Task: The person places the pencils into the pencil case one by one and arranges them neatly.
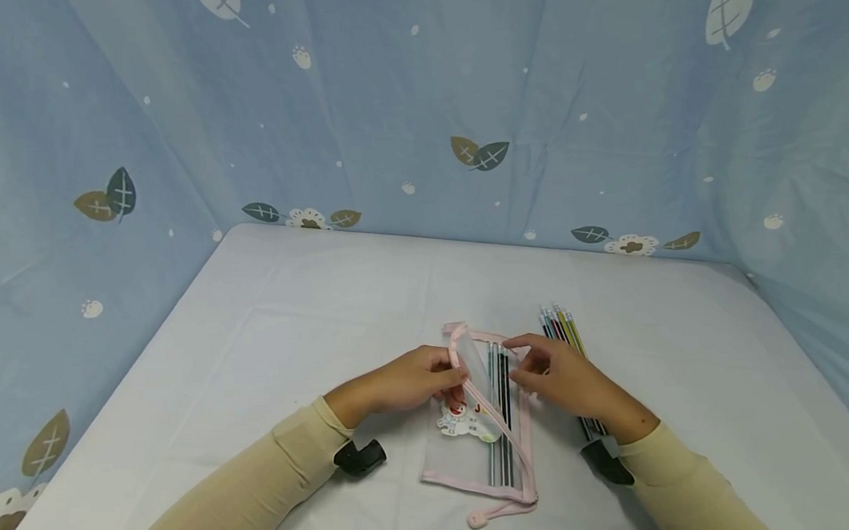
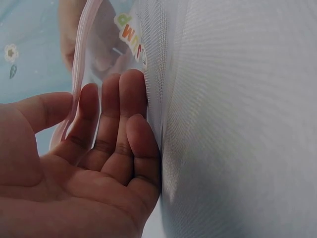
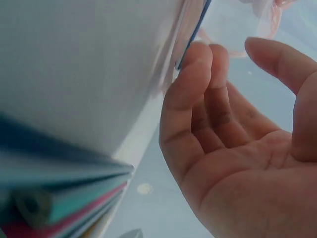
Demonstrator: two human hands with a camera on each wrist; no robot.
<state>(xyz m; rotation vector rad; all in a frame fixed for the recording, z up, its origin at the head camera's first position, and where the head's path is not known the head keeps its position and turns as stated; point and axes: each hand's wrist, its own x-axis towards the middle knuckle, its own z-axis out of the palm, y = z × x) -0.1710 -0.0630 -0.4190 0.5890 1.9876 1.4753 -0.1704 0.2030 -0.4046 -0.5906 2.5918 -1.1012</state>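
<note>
A see-through mesh pencil pouch with pink zipper trim (image 1: pixel 472 488) lies on the table, its top flap lifted. My left hand (image 1: pixel 410 378) pinches the flap's pink edge between thumb and index finger, the other fingers behind the mesh, as the left wrist view shows. Several dark and light pencils (image 1: pixel 506 421) lie side by side inside the pouch. My right hand (image 1: pixel 563 374) hovers at the pouch's right side, fingertips close to the pencils' upper ends; its thumb stands apart from the fingers in the right wrist view. More pencils (image 1: pixel 564 326) lie on the table, partly hidden under that hand.
The table (image 1: pixel 311 303) has a white cover. A blue curtain with leaf prints (image 1: pixel 401 98) hangs around it at the back and sides. A pink zipper pull (image 1: pixel 477 520) trails from the pouch's near end. Black straps (image 1: pixel 359 458) sit at both wrists.
</note>
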